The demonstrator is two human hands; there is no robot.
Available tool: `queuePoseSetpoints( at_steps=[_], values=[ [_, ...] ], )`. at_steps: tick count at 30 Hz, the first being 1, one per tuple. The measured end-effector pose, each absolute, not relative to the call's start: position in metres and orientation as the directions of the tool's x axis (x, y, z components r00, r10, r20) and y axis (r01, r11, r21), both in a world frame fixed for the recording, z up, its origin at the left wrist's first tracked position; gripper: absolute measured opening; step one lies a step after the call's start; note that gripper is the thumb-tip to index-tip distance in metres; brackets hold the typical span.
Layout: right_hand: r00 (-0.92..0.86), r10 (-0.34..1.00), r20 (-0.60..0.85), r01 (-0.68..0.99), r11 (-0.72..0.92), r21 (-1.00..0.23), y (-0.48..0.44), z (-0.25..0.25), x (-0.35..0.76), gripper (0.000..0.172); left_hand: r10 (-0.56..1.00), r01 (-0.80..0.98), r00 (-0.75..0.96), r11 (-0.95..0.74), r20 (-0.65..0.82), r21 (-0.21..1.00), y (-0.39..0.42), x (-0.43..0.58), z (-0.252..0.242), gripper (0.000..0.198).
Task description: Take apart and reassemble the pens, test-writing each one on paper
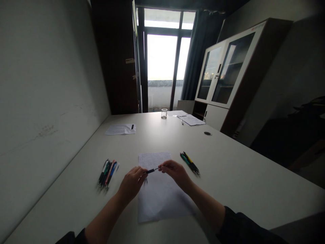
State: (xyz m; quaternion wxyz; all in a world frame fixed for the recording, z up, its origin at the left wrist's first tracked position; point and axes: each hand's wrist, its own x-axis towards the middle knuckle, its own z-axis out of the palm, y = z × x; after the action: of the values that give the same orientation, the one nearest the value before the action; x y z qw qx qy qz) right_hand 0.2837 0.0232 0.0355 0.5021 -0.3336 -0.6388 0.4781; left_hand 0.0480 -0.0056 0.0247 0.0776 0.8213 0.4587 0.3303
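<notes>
My left hand (132, 181) pinches the dark barrel of a pen (150, 171) above the paper. From its right end a thin dark rod, apparently the pen refill (156, 168), runs to my right hand (174, 172), whose thumb and fingers are closed on it. Whether the rod is fully inside the barrel is hard to make out. Beneath both hands lies a white sheet of paper (162, 203), with lines of writing on its far part. A bunch of pens (108, 174) rests left of my left hand, and a smaller bunch of pens (190, 162) right of my right hand.
Farther along the white table (228, 162) are a folded paper (120, 129), a glass (164, 114) and written sheets (191, 119) with a pen (181, 121) beside them. A round cable hole (207, 134) is at right. A wall (50, 84) borders the left edge.
</notes>
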Motion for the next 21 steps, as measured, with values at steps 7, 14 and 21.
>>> queuePoseSetpoints(
  at_steps=[7, 14, 21],
  values=[
    [-0.414, 0.812, 0.410, 0.239, 0.532, -0.813, 0.0233, 0.0338, 0.2858, 0.019, 0.789, 0.675, 0.414, -0.601, 0.455, 0.428, -0.0087, 0.0498, 0.0279, 0.015],
    [-0.350, 0.826, 0.443, 0.234, 0.535, -0.812, 0.0257, 0.0334, 0.2875, 0.024, 0.800, 0.694, 0.383, -0.580, 0.462, 0.427, -0.0083, 0.0485, 0.0264, 0.013],
    [-0.326, 0.822, 0.466, 0.315, 0.560, -0.766, 0.0266, 0.0333, 0.2899, 0.015, 0.800, 0.707, 0.363, -0.571, 0.478, 0.418, -0.0067, 0.0482, 0.0253, 0.014]
  ],
)
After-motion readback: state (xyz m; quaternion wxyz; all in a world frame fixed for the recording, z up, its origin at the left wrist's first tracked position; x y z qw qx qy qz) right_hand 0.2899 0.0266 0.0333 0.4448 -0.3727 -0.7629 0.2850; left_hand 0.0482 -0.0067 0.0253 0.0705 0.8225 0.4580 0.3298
